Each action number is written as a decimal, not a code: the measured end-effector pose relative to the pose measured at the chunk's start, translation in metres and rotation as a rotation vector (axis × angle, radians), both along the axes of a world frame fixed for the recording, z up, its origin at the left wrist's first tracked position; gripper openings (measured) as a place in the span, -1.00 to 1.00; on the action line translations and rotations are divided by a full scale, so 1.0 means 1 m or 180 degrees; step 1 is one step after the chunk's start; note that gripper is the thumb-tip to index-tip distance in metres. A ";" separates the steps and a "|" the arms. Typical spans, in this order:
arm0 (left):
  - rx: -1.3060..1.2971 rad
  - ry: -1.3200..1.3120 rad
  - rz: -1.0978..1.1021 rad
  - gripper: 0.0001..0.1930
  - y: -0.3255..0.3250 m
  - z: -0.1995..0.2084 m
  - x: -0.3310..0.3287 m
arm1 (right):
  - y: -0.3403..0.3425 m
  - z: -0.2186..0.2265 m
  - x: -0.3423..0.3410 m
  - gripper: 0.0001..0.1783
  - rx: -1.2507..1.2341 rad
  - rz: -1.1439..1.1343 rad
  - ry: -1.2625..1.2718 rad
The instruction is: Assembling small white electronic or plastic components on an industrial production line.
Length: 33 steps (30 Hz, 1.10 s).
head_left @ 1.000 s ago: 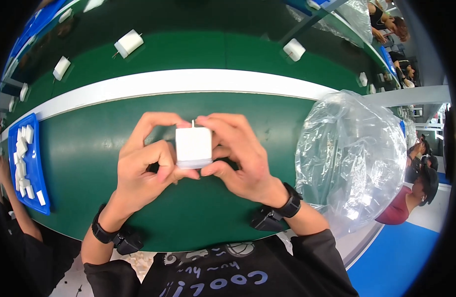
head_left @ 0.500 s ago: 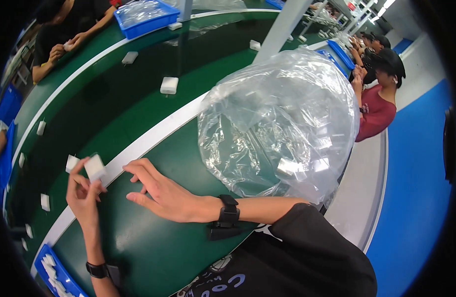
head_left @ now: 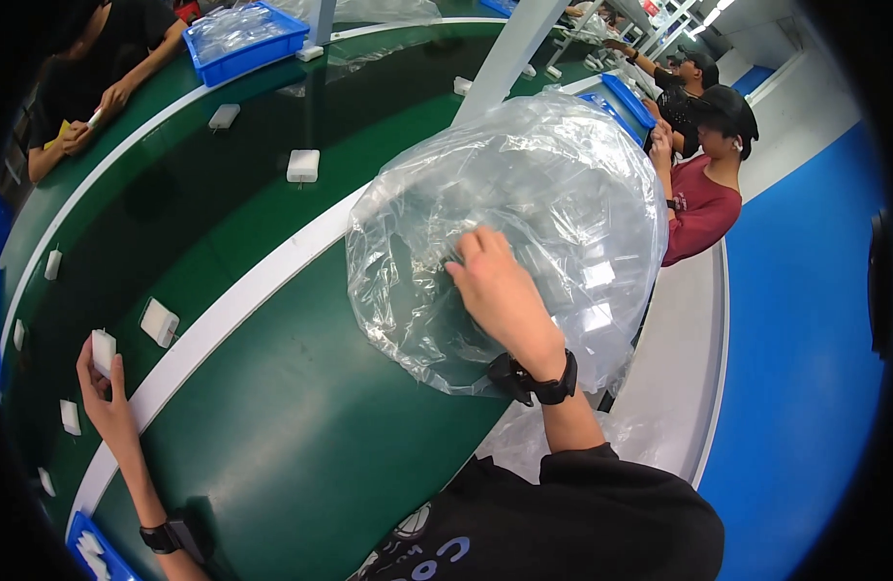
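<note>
At the left, my left hand (head_left: 107, 397) is closed around a white block (head_left: 103, 352), thumb and fingers on its sides, over the dark green belt. Another white block (head_left: 160, 322) with thin prongs lies to the right of that hand, beside the white rail. My right hand (head_left: 502, 295) is over a large, puffed-up clear plastic bag (head_left: 601, 223). Its thumb and bent fingers look apart, slightly blurred, with nothing visible in them; the fingertips are at the film. I cannot tell whether they touch it.
More white blocks (head_left: 303, 166) are spread along the curved belt. The white rail (head_left: 262, 273) divides it from my green tabletop (head_left: 301, 387). A blue bin (head_left: 117, 552) with white pieces stands lower left. A grey post (head_left: 505, 63) rises behind the bag. Co-workers (head_left: 708, 198) sit right and far left.
My right hand has swung right, from near my left hand to the bag. My left hand has moved left; the block it held seems now on the belt, and it grips another.
</note>
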<state>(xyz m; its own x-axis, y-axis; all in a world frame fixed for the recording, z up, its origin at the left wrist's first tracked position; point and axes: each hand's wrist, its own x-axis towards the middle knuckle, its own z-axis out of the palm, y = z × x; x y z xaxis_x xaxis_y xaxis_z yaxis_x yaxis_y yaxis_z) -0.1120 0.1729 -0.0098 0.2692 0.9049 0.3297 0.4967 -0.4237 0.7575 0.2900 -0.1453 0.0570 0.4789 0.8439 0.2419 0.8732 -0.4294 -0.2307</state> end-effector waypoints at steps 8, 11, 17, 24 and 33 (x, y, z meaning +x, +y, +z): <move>-0.0503 -0.0648 -0.0240 -0.58 -0.075 0.012 -0.008 | 0.006 -0.001 0.025 -0.69 0.0133 -0.0429 -0.0391; -0.0507 -0.0502 -0.0219 -0.54 -0.107 0.024 -0.004 | 0.007 -0.001 0.027 -0.66 -0.0095 -0.0541 -0.0612; -0.0702 -0.0515 -0.0416 -0.49 -0.153 0.040 0.010 | 0.008 0.009 0.011 -0.61 -0.0456 -0.0344 0.0008; -0.1355 -0.1342 -0.1378 -0.51 -0.169 0.050 0.019 | 0.038 0.038 -0.086 -0.65 -0.0337 0.1209 0.0713; -0.1972 -0.2543 -0.1114 -0.56 -0.183 0.052 0.014 | 0.099 0.007 -0.170 -0.60 0.0517 0.2977 0.2502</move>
